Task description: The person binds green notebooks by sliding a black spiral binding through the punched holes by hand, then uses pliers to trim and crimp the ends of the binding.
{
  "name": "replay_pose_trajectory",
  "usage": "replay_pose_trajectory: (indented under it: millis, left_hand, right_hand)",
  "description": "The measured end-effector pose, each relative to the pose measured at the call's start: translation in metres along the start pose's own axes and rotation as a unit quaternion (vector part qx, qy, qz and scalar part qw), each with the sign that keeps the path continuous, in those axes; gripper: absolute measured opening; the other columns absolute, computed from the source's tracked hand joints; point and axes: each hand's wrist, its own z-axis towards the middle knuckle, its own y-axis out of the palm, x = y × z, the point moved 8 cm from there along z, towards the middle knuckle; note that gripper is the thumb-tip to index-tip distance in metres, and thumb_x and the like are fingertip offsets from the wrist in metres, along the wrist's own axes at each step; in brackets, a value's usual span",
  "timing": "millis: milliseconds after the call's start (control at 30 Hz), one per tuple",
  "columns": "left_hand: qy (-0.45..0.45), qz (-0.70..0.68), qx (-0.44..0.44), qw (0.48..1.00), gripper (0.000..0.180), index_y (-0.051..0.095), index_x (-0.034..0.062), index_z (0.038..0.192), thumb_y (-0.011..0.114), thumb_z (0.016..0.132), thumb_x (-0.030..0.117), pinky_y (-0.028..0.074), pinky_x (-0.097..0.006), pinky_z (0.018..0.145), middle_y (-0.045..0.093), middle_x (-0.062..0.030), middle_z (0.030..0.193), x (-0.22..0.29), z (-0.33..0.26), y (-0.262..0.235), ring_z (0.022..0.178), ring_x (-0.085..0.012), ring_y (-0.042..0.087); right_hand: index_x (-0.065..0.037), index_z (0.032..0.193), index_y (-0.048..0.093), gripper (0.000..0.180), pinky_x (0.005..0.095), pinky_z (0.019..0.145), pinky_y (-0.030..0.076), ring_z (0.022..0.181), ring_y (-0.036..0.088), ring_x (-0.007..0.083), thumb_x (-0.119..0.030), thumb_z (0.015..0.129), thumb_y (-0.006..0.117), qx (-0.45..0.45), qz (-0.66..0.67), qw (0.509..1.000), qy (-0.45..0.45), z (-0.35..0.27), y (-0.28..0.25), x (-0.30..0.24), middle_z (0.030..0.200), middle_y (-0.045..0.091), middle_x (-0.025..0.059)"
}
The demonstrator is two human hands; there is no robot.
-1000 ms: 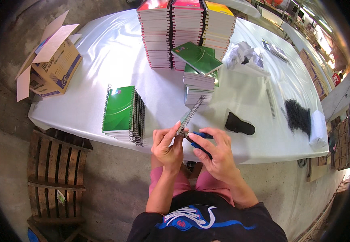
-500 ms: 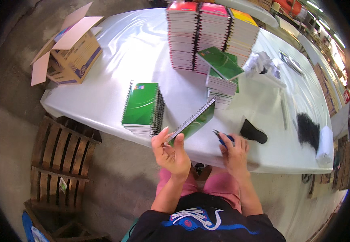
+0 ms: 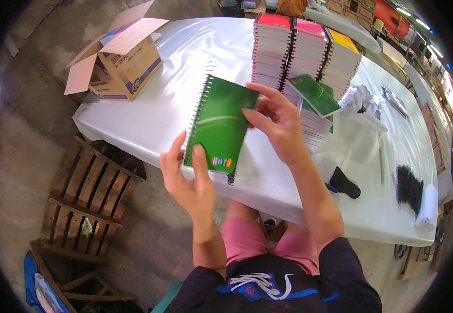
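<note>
I hold a green spiral notebook (image 3: 220, 122) in both hands above the near side of the table, its cover facing me. My left hand (image 3: 191, 175) pinches the lower left corner by the coil, thumb on the cover. At the upper right edge my right hand (image 3: 274, 116) has its thumb on the front and fingers behind. The stack of green notebooks is mostly hidden behind the held one; some black coil (image 3: 231, 178) shows below it. A blue-handled tool (image 3: 332, 188) lies beside a black cloth-like piece (image 3: 345, 183), its jaws hidden.
An open cardboard box (image 3: 124, 68) stands at the far left of the white-covered table (image 3: 174, 57). Tall notebook stacks (image 3: 271, 57) stand at the back, with green notebooks (image 3: 318, 96) before them. Crumpled white material (image 3: 359, 101) and black coils (image 3: 409, 185) lie right. A wooden pallet (image 3: 88, 195) is at left.
The notebook has gone from tilted in my left hand to upright and facing me. My right hand has let go of the blue-handled tool and taken the notebook's right edge.
</note>
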Motion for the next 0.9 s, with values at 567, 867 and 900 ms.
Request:
replay_pose_trajectory:
  millis: [567,867,900]
  left_hand:
    - [-0.103,-0.111,-0.007,0.989,0.044,0.053,-0.0049,0.117,0.032,0.102,0.031,0.042,-0.034,0.095,0.054,-0.0158,0.117,-0.115,-0.014,0.043,0.113,-0.0231,0.05]
    - [-0.025,-0.08,0.206,0.975,0.045,0.044,0.0008,0.122,0.026,0.101,0.036,0.036,-0.039,0.1,0.044,-0.0123,0.126,-0.075,-0.005,-0.038,0.119,-0.0233,0.044]
    - [-0.019,-0.087,0.224,0.971,0.044,0.043,0.0007,0.122,0.029,0.1,0.036,0.037,-0.039,0.099,0.043,-0.0124,0.126,-0.062,-0.006,-0.041,0.119,-0.0241,0.044]
  right_hand:
    - [-0.003,0.123,0.051,0.036,0.0362,0.096,0.037,0.112,0.048,0.0273,-0.024,0.093,0.051,0.076,-0.088,0.991,0.068,0.012,0.021,0.125,0.116,0.053,0.0161]
    - [-0.008,0.127,0.052,0.061,0.0474,0.089,0.039,0.113,0.051,0.0308,-0.045,0.08,0.064,0.341,-0.684,0.642,-0.057,-0.006,-0.152,-0.05,0.121,0.054,0.0136]
    - [-0.006,0.122,0.057,0.061,0.0428,0.086,0.043,0.107,0.056,0.0295,-0.049,0.079,0.064,0.36,-0.704,0.61,0.054,-0.012,-0.194,-0.055,0.113,0.059,0.0144]
